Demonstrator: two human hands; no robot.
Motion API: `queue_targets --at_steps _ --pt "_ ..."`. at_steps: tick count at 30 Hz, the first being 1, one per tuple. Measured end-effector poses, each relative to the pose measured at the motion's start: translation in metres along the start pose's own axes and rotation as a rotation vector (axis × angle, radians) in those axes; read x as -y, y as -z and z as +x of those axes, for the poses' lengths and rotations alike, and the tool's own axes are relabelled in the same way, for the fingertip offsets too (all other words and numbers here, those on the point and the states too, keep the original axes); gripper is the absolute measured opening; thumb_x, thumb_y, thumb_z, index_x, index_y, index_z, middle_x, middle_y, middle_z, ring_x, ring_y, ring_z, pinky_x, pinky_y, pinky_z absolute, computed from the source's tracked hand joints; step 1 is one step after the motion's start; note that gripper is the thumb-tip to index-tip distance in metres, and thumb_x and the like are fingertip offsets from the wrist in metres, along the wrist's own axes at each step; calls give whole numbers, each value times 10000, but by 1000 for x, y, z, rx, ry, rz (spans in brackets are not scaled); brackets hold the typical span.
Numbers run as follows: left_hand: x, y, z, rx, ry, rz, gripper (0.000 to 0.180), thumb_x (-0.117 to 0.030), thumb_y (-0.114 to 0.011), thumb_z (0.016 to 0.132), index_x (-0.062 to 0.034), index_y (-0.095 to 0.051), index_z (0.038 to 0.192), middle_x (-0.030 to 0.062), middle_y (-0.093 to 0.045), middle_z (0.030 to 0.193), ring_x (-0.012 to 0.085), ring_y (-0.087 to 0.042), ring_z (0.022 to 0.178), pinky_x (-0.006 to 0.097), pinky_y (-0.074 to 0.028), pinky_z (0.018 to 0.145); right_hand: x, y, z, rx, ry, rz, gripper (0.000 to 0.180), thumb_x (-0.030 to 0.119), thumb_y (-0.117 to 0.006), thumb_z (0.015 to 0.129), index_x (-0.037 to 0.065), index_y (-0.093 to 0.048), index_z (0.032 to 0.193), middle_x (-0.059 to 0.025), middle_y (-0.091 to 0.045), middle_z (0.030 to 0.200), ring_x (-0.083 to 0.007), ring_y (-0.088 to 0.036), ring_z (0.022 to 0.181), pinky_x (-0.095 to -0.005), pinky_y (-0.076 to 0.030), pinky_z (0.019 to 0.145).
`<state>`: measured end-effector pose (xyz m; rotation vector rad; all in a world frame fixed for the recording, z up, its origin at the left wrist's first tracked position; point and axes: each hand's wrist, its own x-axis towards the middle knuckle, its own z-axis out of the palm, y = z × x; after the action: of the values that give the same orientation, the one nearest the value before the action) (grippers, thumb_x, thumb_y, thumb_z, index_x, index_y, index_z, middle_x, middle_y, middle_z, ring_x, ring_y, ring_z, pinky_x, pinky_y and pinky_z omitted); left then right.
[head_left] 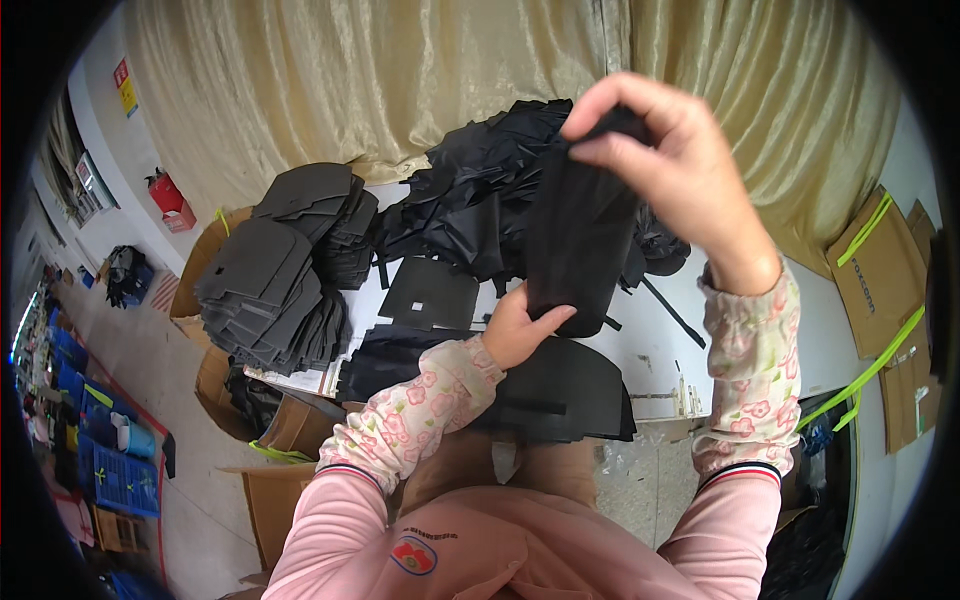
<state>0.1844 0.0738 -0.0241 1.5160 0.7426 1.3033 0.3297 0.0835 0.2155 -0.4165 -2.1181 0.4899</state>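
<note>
Above the white table (655,350), between heaped black fabric (470,200) and stacked grey panels (265,285), a black fabric sleeve (580,250) hangs upright. Right hand (670,170) pinches its top; left hand (520,330) grips its base. Judged light, limp, non-fragile; best held at both ends.

Stack of flat cut sheets (275,285) placed on left part of bench (660,350), overhanging its left edge. Heap of loose fabric pieces (470,200) piled at back of bench, against curtain (400,70). Single flat panel (430,293) laid between the two, in front of heap. Folded fabric piece (580,250) held upright above bench centre, right hand (665,165) at its top, left hand (520,330) at its lower edge. Curved panels (570,385) stacked at near edge, under left hand. Cardboard boxes (880,270) stood right of bench
</note>
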Motion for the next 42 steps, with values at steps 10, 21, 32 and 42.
queue_targets --at_steps 10,21,32,42 --pt "45 107 -31 -173 -27 476 221 -49 -684 823 4 -623 1029 55 -649 908 119 -608 854 259 -492 765 -14 98 -31 -299 -106 145 407 102 -663 833 27 -540 1214 -25 -566 1083 -109 -549 1013 -252 -402 926" --pt "-29 188 -128 -227 -219 1272 195 35 -593 736 -42 -645 908 114 -630 893 306 -618 852 361 -496 762 -93 30 -224 240 -816 328 488 -137 -602 688 19 -522 1143 -4 -539 982 -102 -544 948 -237 -426 875" --pt "76 150 -209 16 77 1276 184 -4 -607 740 -82 -655 899 65 -604 880 284 -596 827 390 -487 742 -117 -31 -317 504 -938 -229 393 -178 -514 673 56 -653 956 -81 -651 857 -257 -594 925 -322 -471 844" --pt "66 180 -208 57 81 1243 246 49 -576 727 -65 -649 932 95 -595 865 310 -589 831 399 -484 739 -95 -127 -300 741 -312 -392 792 389 -691 759 61 -366 1403 -130 -337 1466 -315 -279 1374 -449 -233 1126"
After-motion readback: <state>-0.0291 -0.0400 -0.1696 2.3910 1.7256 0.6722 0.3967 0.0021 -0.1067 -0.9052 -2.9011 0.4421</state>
